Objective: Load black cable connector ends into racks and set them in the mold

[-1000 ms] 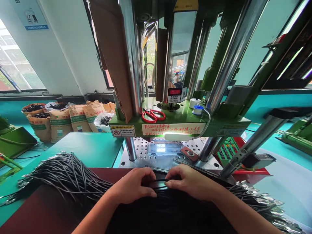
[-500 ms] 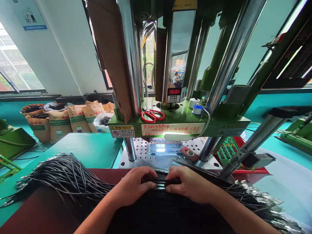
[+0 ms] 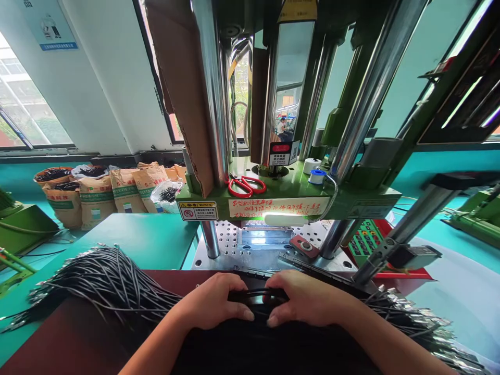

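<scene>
Both hands are side by side at the front edge of the bench, in the middle of the view. My left hand (image 3: 219,302) has its fingers curled over black cables (image 3: 255,293), with the thumb below. From the other side my right hand (image 3: 299,299) curls around the same cables, its thumb also lower and apart from the fingers. A short stretch of cable shows between the hands. At left a thick bundle of black cables (image 3: 113,281) with metal ends fans out. More cable ends (image 3: 414,317) with shiny metal tips lie at right. A dark strip-like fixture (image 3: 312,271) lies just beyond my hands.
A green press (image 3: 339,203) with steel columns stands ahead, its perforated bed (image 3: 226,245) below. Red-handled scissors (image 3: 247,186) and a blue-and-white spool (image 3: 316,177) rest on its crosspiece. A button panel (image 3: 369,242) is at right. Several paper sacks (image 3: 97,198) stand at back left.
Both thumbs have moved down, off the cables they were pressing, and the gap between thumbs and fingers has widened. The cables between the hands have shifted slightly upward.
</scene>
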`<state>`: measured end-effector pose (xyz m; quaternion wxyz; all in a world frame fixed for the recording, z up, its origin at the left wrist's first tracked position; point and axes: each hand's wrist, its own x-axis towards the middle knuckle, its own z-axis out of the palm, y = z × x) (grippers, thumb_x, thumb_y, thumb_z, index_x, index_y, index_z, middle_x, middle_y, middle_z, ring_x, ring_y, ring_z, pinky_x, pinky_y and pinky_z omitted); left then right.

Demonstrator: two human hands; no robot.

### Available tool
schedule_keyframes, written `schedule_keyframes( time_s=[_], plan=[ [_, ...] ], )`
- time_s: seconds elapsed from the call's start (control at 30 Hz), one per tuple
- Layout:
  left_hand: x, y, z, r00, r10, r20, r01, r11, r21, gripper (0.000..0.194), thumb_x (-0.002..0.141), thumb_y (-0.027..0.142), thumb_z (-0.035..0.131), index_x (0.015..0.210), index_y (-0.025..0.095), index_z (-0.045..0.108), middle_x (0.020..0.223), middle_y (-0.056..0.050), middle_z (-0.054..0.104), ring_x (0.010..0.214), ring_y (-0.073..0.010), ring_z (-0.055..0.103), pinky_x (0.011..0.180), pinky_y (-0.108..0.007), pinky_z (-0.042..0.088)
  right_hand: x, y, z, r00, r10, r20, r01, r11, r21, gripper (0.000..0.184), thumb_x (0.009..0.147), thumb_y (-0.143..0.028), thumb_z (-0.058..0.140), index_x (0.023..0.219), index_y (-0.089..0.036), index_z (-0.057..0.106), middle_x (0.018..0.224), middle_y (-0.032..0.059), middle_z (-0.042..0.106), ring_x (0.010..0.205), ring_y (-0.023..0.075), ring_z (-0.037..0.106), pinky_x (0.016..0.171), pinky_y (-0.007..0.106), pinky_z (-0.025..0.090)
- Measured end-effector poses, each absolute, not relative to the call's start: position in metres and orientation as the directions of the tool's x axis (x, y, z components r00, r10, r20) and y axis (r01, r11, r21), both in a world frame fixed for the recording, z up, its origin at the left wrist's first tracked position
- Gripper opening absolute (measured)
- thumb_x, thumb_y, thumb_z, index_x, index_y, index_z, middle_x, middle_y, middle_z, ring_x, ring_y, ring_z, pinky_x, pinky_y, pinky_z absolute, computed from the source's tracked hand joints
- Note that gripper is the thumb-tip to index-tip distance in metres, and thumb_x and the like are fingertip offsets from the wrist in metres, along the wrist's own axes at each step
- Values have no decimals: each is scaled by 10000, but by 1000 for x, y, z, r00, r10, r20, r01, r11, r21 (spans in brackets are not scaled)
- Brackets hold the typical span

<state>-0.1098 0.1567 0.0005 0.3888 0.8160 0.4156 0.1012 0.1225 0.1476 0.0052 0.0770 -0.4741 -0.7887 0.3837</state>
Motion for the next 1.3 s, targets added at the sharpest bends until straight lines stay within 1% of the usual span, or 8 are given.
schedule_keyframes(
  time_s=[0.17, 0.37, 0.57, 0.73, 0.87, 1.07, 1.17, 1.3],
  plan=[
    [-109, 156, 1, 632, 763, -137, 574, -342, 744, 189, 744, 376, 694, 806, 198, 676, 815, 11, 650, 781, -167, 578, 664, -242, 408, 119, 147, 5, -504, 828, -246, 685, 209, -698, 249, 630, -371, 766, 800, -205, 691, 651, -45, 534, 637, 137, 492, 512, 219, 315],
    [-109, 152, 3, 642, 764, -68, 601, -447, 662, 193, 831, 390, 603, 839, 200, 633, 838, 5, 628, 793, -165, 562, 681, -254, 407, 118, 142, 6, -482, 854, -194, 686, 230, -690, 158, 679, -303, 706, 799, -202, 693, 631, -54, 519, 594, 118, 465, 504, 225, 302],
    [-112, 147, 4, 690, 722, 46, 566, -579, 588, 168, 931, 346, 436, 933, 210, 534, 931, -23, 590, 880, -180, 542, 811, -303, 408, 110, 136, 11, -474, 881, 6, 693, 377, -614, 289, 633, -312, 791, 887, -218, 688, 875, -9, 581, 830, 180, 554, 699, 255, 394],
    [-112, 147, 7, 658, 749, 82, 554, -555, 621, 171, 952, 329, 367, 928, 213, 490, 920, -24, 569, 852, -176, 521, 788, -299, 399, 81, 125, 15, -416, 889, 193, 745, 455, -488, 171, 795, -342, 670, 886, -199, 647, 882, 28, 632, 827, 202, 580, 719, 280, 405],
    [-120, 151, 11, 600, 799, 49, 531, -444, 722, 181, 928, 373, 423, 902, 215, 508, 876, 1, 576, 822, -163, 504, 765, -269, 396, 82, 113, 16, -363, 899, 243, 822, 432, -371, 69, 830, -208, 553, 877, -211, 604, 850, 26, 667, 799, 212, 600, 693, 297, 403],
    [-135, 159, 11, 582, 812, -47, 455, -277, 846, 327, 895, 519, 426, 927, 206, 518, 716, 35, 436, 647, -120, 370, 565, -220, 333, 176, 87, 3, -55, 987, 148, 968, 89, -236, 329, 735, -58, 490, 1005, -203, 609, 1029, 72, 687, 956, 258, 622, 825, 373, 446],
    [-128, 158, 13, 620, 779, -93, 471, -274, 838, 313, 884, 507, 462, 898, 201, 527, 723, 36, 443, 668, -119, 381, 604, -221, 350, 219, 73, 1, -66, 985, 159, 986, 89, -141, 369, 761, -71, 456, 1046, -233, 624, 1053, 61, 696, 959, 257, 638, 819, 391, 470],
    [-117, 155, 15, 632, 765, -120, 516, -301, 802, 253, 877, 452, 503, 861, 204, 554, 781, 30, 528, 746, -134, 454, 685, -232, 375, 241, 63, 5, -102, 940, 325, 994, 108, 0, 366, 810, -127, 423, 1080, -245, 639, 1033, 69, 714, 959, 288, 649, 832, 449, 474]
  ],
)
